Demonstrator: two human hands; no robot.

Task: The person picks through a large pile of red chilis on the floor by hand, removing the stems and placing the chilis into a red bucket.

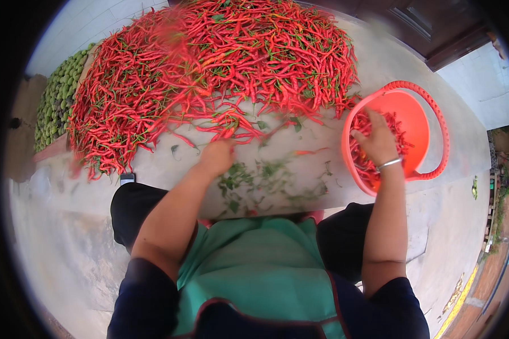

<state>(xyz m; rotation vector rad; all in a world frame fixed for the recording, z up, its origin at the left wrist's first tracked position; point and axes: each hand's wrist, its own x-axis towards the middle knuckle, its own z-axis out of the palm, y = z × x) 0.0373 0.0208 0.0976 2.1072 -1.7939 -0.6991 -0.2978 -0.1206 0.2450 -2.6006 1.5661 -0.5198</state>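
Observation:
A broad heap of long red chili peppers (254, 51) with green stems spreads across the far side of the floor. At its near edge my left hand (218, 156) is closed on a few red chilies, with others lying just beyond its fingers. To the right, a red-orange plastic bucket (419, 127) tilts toward me, partly filled with chilies (400, 135). My right hand (377, 141), a bracelet (389, 163) on its wrist, reaches into the bucket over them. Its thumb and fingers are apart, and nothing shows in its grasp.
Green leaves and stem bits (254, 181) lie scattered before my knees. A phone (127, 178) rests by my left knee. Round green fruits (62, 93) are piled at the far left. A dark wooden door (418, 25) stands at the back right.

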